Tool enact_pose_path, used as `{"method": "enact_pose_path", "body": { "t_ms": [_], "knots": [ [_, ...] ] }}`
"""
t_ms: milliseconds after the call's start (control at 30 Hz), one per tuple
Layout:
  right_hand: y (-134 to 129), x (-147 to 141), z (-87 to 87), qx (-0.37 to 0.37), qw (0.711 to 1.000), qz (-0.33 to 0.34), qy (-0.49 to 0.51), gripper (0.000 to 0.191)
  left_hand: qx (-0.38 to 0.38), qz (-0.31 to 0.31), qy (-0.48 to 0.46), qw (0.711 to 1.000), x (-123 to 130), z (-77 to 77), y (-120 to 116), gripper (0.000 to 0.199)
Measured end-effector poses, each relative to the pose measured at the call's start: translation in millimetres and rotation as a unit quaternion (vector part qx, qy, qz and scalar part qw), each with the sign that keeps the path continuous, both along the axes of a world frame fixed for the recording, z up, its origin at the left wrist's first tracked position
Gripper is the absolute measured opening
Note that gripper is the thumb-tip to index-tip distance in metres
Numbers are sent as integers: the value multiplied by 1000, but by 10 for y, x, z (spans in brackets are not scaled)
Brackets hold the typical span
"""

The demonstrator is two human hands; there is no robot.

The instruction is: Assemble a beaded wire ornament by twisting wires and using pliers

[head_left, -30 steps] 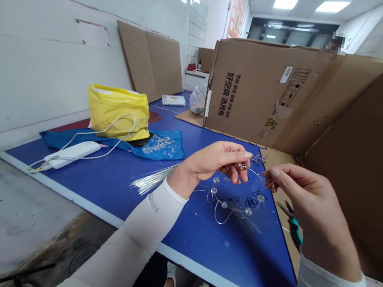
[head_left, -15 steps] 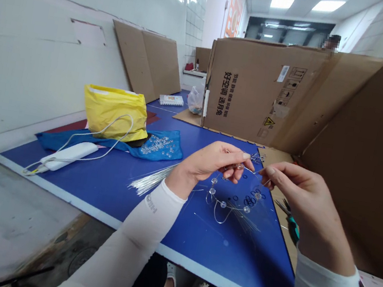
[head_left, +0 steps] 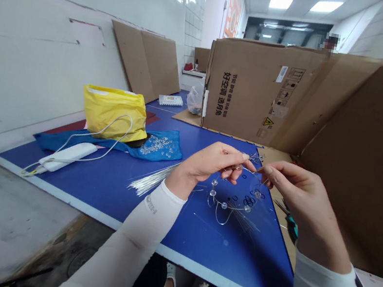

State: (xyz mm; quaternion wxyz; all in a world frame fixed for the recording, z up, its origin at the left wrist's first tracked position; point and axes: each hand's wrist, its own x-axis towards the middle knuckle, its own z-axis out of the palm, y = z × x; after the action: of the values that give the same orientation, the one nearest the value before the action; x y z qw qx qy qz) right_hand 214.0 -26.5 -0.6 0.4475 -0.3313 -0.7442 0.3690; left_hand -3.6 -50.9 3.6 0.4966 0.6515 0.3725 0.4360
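Note:
A wire ring strung with clear beads point(head_left: 224, 205) hangs between my hands above the blue table. My left hand point(head_left: 223, 163) pinches the ring's upper left part, thumb against forefinger, with a bead or so beneath the fingers. On the upper right, my right hand point(head_left: 290, 185) is closed in a pinch on the wire near the tip of my left forefinger. A small wire loop dangles from the ring's lower side. Behind the ring, several dark rings point(head_left: 250, 201) and thin wires lie on the table. What sits exactly between the right fingertips is too small to make out.
A bundle of silver wires point(head_left: 151, 181) lies left of my hands. Farther left are loose clear beads point(head_left: 161, 147) on blue cloth, a yellow bag point(head_left: 115, 113) and a white power strip point(head_left: 68, 156) with its cable. Green-handled pliers point(head_left: 291, 226) lie right. Large cardboard point(head_left: 252, 95) walls the back.
Both hands keep their pinch on the beaded wire. My right fingers have shifted very slightly, and the hanging beads have moved a little. The view has tilted marginally.

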Motion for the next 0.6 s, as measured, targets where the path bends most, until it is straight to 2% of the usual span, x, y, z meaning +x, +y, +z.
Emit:
{"method": "enact_pose_path", "body": {
  "t_ms": [400,600],
  "knots": [
    [-8,6,0,13,1000,-26,-1,38,-24,-4,-12,1000,12,-7,10,34],
    [50,124,-66,12,999,-16,28,39,-27,1,-32,999,-8,33,-11,37]
  ]
}}
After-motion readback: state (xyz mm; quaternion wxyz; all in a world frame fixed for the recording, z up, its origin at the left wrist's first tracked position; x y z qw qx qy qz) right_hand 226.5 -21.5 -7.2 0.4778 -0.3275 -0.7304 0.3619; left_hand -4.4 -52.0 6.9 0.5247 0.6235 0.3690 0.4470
